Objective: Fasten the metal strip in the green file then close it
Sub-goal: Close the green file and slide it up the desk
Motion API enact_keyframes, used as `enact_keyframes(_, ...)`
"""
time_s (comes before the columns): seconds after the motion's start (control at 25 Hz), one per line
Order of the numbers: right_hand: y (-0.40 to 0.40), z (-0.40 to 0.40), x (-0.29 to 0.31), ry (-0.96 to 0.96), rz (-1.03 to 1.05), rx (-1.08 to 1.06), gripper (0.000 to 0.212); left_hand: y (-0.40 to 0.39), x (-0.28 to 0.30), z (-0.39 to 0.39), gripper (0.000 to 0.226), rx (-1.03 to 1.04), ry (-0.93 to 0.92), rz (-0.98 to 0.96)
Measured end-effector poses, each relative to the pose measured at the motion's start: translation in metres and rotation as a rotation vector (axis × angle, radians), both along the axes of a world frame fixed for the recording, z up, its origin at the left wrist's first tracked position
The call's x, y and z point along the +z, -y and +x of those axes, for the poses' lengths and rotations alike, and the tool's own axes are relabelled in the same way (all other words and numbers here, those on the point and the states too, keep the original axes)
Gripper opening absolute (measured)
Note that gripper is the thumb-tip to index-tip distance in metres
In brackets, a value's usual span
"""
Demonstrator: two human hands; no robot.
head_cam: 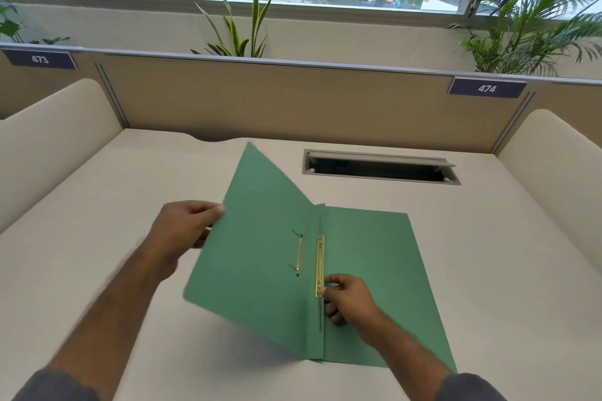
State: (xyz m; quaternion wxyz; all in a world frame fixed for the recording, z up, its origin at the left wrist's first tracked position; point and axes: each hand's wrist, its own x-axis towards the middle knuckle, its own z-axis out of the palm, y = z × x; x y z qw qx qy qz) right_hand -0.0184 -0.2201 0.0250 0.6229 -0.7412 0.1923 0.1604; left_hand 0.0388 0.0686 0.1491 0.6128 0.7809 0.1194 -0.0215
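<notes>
The green file (374,257) lies open on the desk, its right half flat and its left cover (257,238) lifted at an angle. My left hand (185,228) grips the outer edge of that raised cover. A gold metal strip (320,265) runs along the spine, lying flat on the right half. A second thin metal piece (299,254) shows on the inside of the lifted cover. My right hand (345,298) rests on the flat half, fingertips touching the lower end of the gold strip.
A cream desk (130,205) carries the file. A cable slot (381,168) with an open grey flap is set into the desk behind the file. Beige partitions (293,101) close the back and both sides. Plants stand behind the partition.
</notes>
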Motion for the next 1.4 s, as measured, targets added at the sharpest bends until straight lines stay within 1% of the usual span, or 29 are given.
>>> enact_keyframes(0.04,0.0,0.001,0.003,0.007,0.0,0.02,0.019,0.014,0.01,-0.004,0.015,-0.067,0.017,-0.096)
enact_keyframes(0.12,0.002,0.006,0.015,0.045,-0.026,0.03,0.025,0.044,0.018,-0.012,0.021,-0.195,0.045,-0.216)
enact_keyframes(0.16,0.003,0.009,0.024,0.071,-0.021,0.013,0.026,0.059,0.016,-0.016,0.024,-0.254,0.047,-0.237)
enact_keyframes(0.24,0.011,0.015,0.049,0.136,0.043,-0.053,0.03,0.088,0.005,-0.025,0.027,-0.351,0.023,-0.218)
enact_keyframes(0.32,0.021,0.018,0.081,0.229,0.132,-0.137,0.04,0.11,-0.012,-0.032,0.029,-0.411,-0.027,-0.171)
enact_keyframes(0.4,0.036,0.019,0.11,0.396,0.113,-0.222,0.046,0.123,-0.032,-0.034,0.036,-0.437,-0.076,-0.033)
enact_keyframes(0.48,0.051,0.016,0.134,0.558,0.054,-0.27,0.04,0.123,-0.05,-0.032,0.051,-0.372,-0.127,0.172)
enact_keyframes(0.52,0.06,0.015,0.142,0.585,0.045,-0.273,0.037,0.119,-0.057,-0.03,0.057,-0.32,-0.155,0.24)
enact_keyframes(0.56,0.069,0.015,0.146,0.574,0.02,-0.261,0.036,0.115,-0.064,-0.029,0.059,-0.28,-0.179,0.278)
enact_keyframes(0.64,0.086,0.014,0.145,0.478,-0.11,-0.202,0.034,0.107,-0.075,-0.027,0.059,-0.253,-0.216,0.314)
enact_keyframes(0.72,0.098,0.013,0.132,0.39,-0.266,-0.185,0.039,0.104,-0.084,-0.027,0.058,-0.248,-0.24,0.323)
enact_keyframes(0.84,0.108,0.009,0.105,0.356,-0.422,-0.207,0.046,0.104,-0.096,-0.028,0.06,-0.241,-0.265,0.346)
enact_keyframes(1.0,0.107,0.005,0.061,0.287,-0.493,-0.167,0.052,0.106,-0.109,-0.036,0.071,-0.284,-0.303,0.402)
enact_keyframes(1.16,0.09,-0.003,0.019,0.232,-0.524,-0.093,0.058,0.106,-0.115,-0.041,0.06,-0.31,-0.226,0.568)
enact_keyframes(1.28,0.083,-0.004,-0.006,0.118,-0.69,0.008,0.072,0.107,-0.121,-0.042,0.067,-0.287,-0.22,0.684)
enact_keyframes(1.4,0.079,-0.004,-0.016,0.077,-0.82,0.073,0.083,0.106,-0.123,-0.039,0.061,-0.24,-0.224,0.708)
